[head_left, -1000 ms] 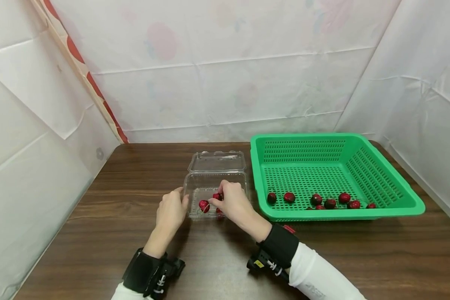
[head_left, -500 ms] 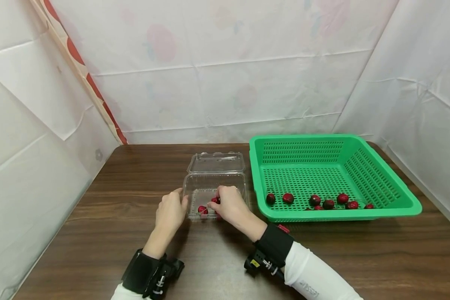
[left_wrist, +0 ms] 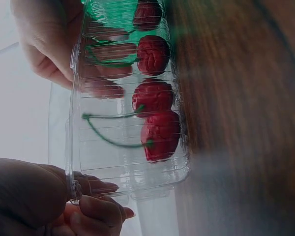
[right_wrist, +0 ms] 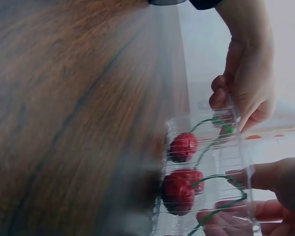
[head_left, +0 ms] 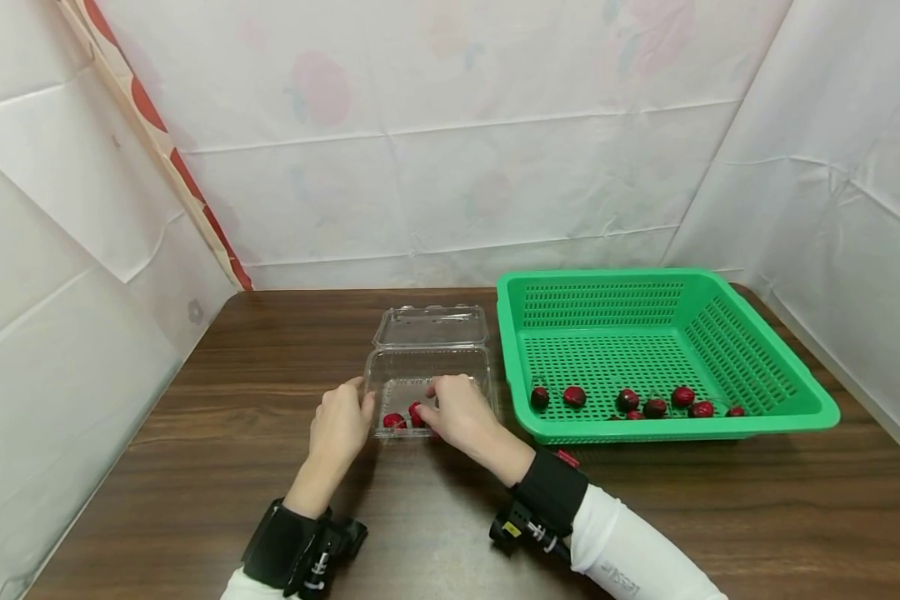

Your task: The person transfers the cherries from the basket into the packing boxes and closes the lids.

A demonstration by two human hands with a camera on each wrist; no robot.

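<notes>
On the table stands a clear plastic clamshell box [head_left: 401,388], its lid [head_left: 431,327] folded back. My left hand [head_left: 340,423] grips the box's left side, thumb and fingers pinching the rim in the left wrist view. My right hand [head_left: 461,412] reaches in over the near right side. Its fingers [left_wrist: 108,51] extend loosely inside, behind the near wall. Several red cherries with green stems lie in a row along that wall, among them one cherry [left_wrist: 160,135] at the left end and another cherry [left_wrist: 152,97] touching it. Part of the row is hidden by my right hand in the head view.
A green perforated basket [head_left: 750,427] sits right of the box, with several dark red cherries [head_left: 574,397] along its near side. White sheeting [head_left: 450,200] encloses the brown wooden table [head_left: 195,475] at the back and sides.
Cherries in the box have shifted left and toward the near wall. My right hand has lowered slightly and let go of its cherry. My left hand stays on the box.
</notes>
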